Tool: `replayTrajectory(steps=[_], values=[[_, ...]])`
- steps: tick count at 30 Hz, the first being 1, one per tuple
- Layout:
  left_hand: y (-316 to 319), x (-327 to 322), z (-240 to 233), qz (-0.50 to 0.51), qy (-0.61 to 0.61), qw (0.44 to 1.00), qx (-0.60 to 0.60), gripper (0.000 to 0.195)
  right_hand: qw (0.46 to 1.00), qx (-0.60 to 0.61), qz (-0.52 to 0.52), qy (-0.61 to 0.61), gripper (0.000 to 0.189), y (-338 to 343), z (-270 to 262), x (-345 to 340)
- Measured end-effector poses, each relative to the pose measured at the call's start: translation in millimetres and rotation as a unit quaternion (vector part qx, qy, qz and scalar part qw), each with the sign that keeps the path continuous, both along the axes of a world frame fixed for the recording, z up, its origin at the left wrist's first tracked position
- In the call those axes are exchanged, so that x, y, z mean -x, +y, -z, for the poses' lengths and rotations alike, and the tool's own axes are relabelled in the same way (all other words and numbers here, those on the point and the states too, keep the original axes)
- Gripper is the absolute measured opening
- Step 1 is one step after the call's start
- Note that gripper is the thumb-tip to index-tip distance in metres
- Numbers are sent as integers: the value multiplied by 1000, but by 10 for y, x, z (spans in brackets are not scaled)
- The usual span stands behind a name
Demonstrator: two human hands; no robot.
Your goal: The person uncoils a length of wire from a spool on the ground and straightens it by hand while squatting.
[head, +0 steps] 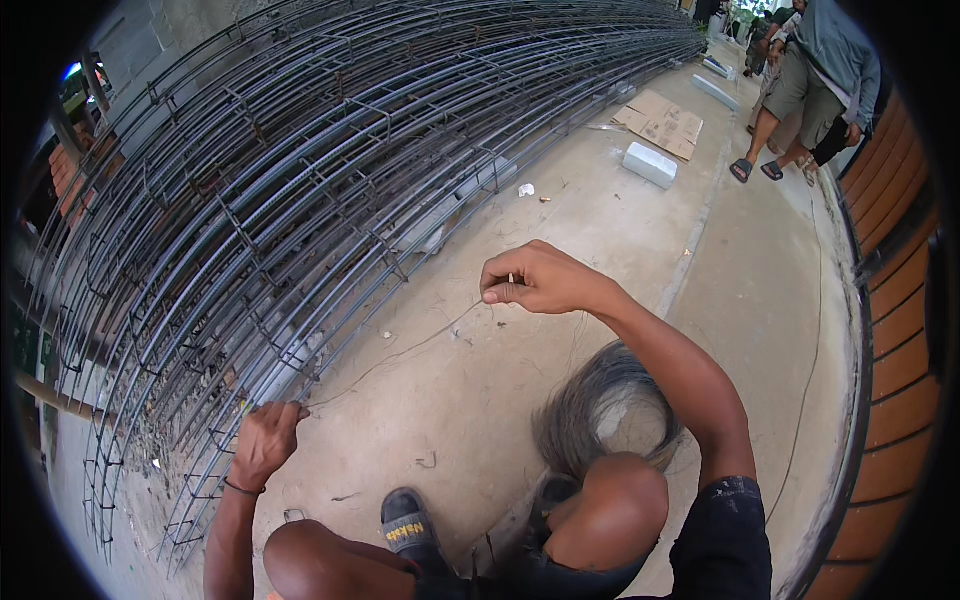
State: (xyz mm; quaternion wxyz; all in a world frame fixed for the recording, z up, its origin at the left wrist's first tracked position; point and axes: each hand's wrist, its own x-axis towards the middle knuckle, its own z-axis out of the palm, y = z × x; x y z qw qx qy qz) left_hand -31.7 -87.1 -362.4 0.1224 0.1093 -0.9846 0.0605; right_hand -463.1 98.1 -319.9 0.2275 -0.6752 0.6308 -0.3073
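A thin length of tie wire (405, 352) runs slantwise between my two hands, a little slack in the middle. Its lower left end is pinched in my left hand (268, 435), close to the ends of the rebar cages. Up and to the right, my right hand (536, 277) grips the other end between thumb and fingers, above the concrete floor. Beneath my right forearm lies a coil of tie wire (562, 420), partly covered by my arm and knee. Long stacked rebar cages (300, 187) with square stirrups fill the left side.
A white block (649, 165) and flattened cardboard (660, 124) lie farther along the concrete floor (420, 420). People in sandals stand at the upper right, one in cargo shorts (806, 97). An orange-brown slatted wall (885, 390) borders the right. A cable (810, 360) runs along the floor there.
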Motion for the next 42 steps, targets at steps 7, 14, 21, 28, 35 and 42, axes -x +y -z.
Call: replayTrajectory(steps=[7, 14, 21, 28, 35, 42], values=[[109, -189, -633, 56, 84, 993, 67, 9, 996, 65, 68, 0, 28, -329, 229, 28], [-653, -502, -1287, -133, 256, 918, 270, 7, 923, -185, -178, -288, 33, -438, -96, -522], [-976, -1200, -952, -207, 394, 873, 202, 7, 984, -73, -61, -149, 32, -519, 122, -308], [-649, -1393, -701, -224, 212, 950, -41, 11, 956, -79, 72, -274, 15, -422, 924, -107], [-694, -1767, -349, -345, 146, 921, -106, 9, 980, 32, 185, 71, 25, -377, 703, -315], [-616, -1069, 41, -354, 108, 916, -155, 11, 960, -204, 103, 163, 45, -138, 1650, -350]])
